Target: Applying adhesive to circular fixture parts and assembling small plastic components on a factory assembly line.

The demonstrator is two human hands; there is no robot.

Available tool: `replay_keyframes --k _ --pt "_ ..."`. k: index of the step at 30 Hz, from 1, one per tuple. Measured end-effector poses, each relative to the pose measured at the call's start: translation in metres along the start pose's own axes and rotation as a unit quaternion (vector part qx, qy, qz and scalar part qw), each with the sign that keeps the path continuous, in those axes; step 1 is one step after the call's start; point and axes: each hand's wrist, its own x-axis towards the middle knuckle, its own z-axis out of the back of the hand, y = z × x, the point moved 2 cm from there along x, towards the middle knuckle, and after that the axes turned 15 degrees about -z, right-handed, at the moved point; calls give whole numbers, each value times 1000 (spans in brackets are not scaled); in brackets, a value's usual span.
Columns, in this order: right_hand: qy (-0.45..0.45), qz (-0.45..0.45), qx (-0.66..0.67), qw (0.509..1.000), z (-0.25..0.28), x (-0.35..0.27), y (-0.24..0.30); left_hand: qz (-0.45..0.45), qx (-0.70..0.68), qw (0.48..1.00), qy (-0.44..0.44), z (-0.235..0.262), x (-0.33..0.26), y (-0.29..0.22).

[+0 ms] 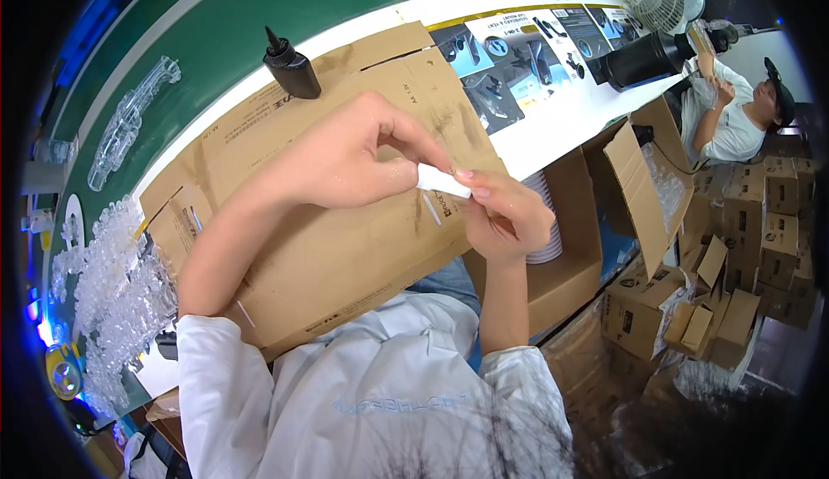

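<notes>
Both my hands meet over a flat sheet of brown cardboard (345,228) and hold a small white oblong piece (443,181) between them. My left hand (367,155) is closed on the piece's left end, its fingers curled over it. At the other end, my right hand (509,215) pinches the piece between thumb and fingers. What the piece is made of, I cannot make out. Beyond my left hand, a black bottle with a pointed nozzle (294,69) stands upright on the cardboard's far part.
Clear plastic parts (112,293) lie heaped at left; a long one (129,125) rests on the green surface (207,47). Printed packaging (514,64) and a black cylinder (643,63) occupy the right. An open carton (574,237) contains stacked white rims. A co-worker (738,103) sits beyond stacked cartons.
</notes>
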Motion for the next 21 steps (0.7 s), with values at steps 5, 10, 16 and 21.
replay_keyframes --k 5,10,16,21 --pt "-11 10 -12 1000 1 -1 1 -14 41 999 -16 5 -1 -2" --pt "10 31 -29 999 1 2 6 -40 104 994 11 5 1 -11" --pt "-3 75 -39 996 2 6 9 3 143 989 -41 7 2 -2" --pt "10 99 -86 991 -2 7 9 -35 184 982 -15 0 4 -6"
